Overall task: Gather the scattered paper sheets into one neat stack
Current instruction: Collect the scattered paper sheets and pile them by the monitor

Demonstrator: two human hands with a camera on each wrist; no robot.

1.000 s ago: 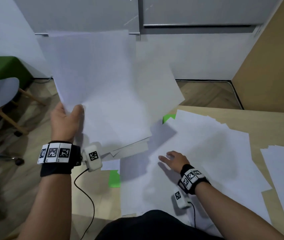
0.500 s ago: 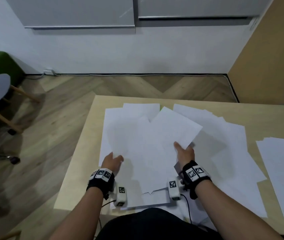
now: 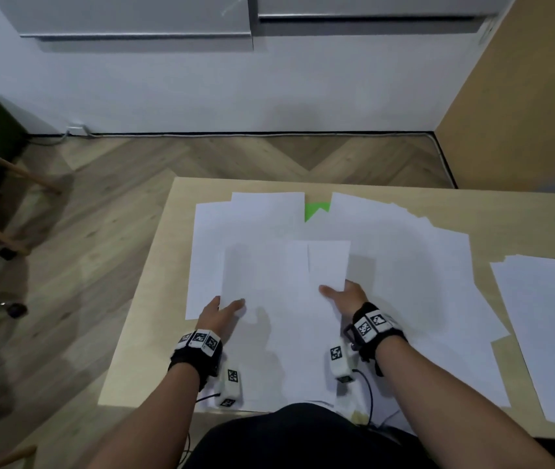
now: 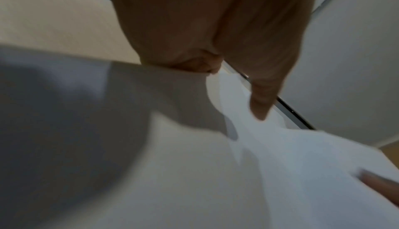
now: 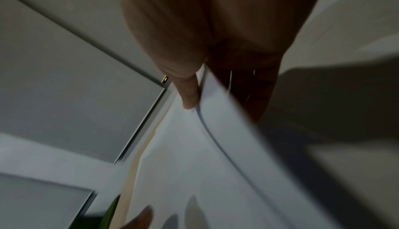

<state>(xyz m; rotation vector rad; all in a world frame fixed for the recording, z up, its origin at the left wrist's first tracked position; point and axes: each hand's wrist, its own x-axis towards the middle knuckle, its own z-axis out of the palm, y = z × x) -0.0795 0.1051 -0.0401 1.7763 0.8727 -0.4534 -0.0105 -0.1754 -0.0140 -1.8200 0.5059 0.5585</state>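
Left hand (image 3: 221, 313) clamped on the left near corner of the held bundle of sheets (image 3: 286, 275), thumb on top, fingers beneath. Bundle raised slightly over the loose spread of paper (image 3: 415, 265) covering the worktop (image 3: 154, 299); green marker (image 3: 315, 209) showing just beyond the bundle's far edge. Right hand (image 3: 345, 294) pinching the bundle's right near corner, thumb over, fingers under. Further pile of sheets (image 3: 547, 319) well right of the bundle, apart from the spread. Judged: paper light, limp, slick sheet on sheet, prone to sag and fan out; best taken at two opposite edges or corners, then tapped square on the worktop. Thin edges hard to lift flat; slide to the worktop edge first.
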